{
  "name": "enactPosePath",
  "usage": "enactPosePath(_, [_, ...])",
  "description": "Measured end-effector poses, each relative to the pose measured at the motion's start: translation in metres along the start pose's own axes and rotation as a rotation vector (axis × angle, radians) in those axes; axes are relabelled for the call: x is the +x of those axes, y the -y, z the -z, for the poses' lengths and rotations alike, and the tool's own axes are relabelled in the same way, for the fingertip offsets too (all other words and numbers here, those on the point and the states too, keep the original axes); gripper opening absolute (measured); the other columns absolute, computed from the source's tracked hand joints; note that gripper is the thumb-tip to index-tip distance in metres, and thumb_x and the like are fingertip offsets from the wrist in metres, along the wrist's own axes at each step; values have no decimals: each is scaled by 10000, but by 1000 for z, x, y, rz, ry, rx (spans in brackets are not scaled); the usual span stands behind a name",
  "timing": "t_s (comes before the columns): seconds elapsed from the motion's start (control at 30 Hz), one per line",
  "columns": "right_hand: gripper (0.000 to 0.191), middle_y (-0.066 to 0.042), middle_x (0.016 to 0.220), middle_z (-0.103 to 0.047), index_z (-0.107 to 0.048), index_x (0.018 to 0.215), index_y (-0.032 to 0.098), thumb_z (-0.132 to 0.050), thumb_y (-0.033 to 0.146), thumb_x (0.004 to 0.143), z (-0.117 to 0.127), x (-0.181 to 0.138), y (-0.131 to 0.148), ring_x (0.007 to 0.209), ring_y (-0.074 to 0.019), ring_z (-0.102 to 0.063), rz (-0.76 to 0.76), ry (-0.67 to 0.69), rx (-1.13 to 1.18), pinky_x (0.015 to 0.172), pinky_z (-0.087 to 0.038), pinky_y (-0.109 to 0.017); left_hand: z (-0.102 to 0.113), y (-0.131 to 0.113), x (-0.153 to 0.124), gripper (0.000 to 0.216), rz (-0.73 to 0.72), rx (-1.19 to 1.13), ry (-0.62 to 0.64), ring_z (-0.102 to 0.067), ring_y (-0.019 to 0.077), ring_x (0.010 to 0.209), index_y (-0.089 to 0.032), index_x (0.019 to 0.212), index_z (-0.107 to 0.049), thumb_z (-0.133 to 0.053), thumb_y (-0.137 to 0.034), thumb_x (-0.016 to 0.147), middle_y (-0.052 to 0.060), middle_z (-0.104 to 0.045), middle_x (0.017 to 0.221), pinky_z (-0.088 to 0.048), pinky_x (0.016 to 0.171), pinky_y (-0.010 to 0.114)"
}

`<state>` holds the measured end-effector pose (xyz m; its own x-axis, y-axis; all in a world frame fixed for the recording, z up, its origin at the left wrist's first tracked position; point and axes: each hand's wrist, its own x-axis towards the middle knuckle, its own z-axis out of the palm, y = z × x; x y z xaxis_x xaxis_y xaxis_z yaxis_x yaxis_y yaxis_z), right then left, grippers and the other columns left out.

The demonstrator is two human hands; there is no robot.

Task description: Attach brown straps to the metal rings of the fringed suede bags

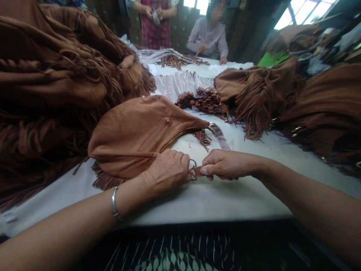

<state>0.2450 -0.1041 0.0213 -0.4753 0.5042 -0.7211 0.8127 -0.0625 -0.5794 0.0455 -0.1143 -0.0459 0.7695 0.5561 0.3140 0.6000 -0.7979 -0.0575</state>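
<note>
On the bench [214, 199], our left hand [166, 171] clamps the suede bag [132, 135] at its D-ring [194, 164]; at 3 o'clock, our right hand [225, 164] pinches the strap tab [198, 171].

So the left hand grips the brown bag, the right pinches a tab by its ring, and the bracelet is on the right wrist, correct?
No. The bracelet is on the left wrist, not the right; the head view shows it. The rest stands: left hand on the bag, right hand pinching the tab by the ring.
</note>
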Motion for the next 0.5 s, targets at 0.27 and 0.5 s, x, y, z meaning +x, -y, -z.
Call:
enactPosePath(0.27, [349,-38,585,-548,-598,629,110,-431,266,892,-21,0,21,570,-115,-488,41,-364,-343,545,-336,-209,3,3,2,193,-23,-7,53,-569,239,651,-116,794,-526,-462,-290,847,100,-590,734,-424,598,351])
enactPosePath(0.5, [369,-79,656,-601,-594,652,131,-402,324,901,-24,7,25,619,-157,-521,-42,-495,-547,567,-302,-247,1,3,4,217,-11,3,25,-572,256,637,-112,759,-538,-447,-292,837,112,-591,699,-418,598,373])
